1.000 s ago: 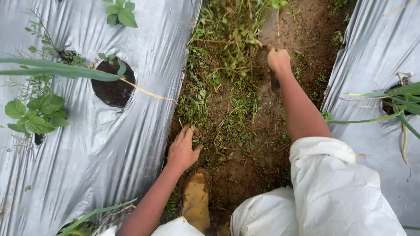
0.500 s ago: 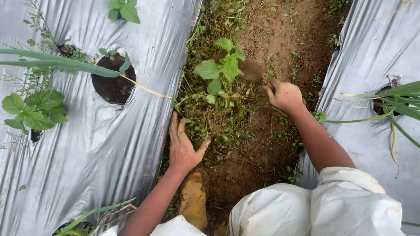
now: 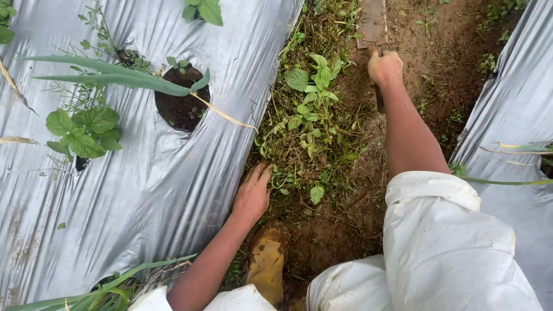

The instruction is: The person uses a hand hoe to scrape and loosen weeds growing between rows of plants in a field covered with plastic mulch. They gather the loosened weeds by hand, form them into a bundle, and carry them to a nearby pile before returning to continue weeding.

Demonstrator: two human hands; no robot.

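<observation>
My right hand [image 3: 385, 67] is stretched forward and closed round the handle of a hoe, whose flat blade [image 3: 372, 23] rests on the bare soil at the top of the furrow. My left hand [image 3: 252, 193] lies low on the ground beside the edge of the silver plastic mulch [image 3: 144, 190], fingers slightly spread, touching loose weeds. A pile of pulled weeds with a broad-leaved plant [image 3: 311, 86] on top lies between my two hands.
Silver mulch sheets cover the beds on the left and on the right [image 3: 518, 115]. A round planting hole [image 3: 181, 106] and long onion leaves [image 3: 115, 75] are on the left bed. My muddy yellow boot [image 3: 266, 262] stands in the furrow.
My right hand has pushed forward again and the hoe blade now sits at the top of the furrow. The weed pile has spread out. My left hand slid back a little.
</observation>
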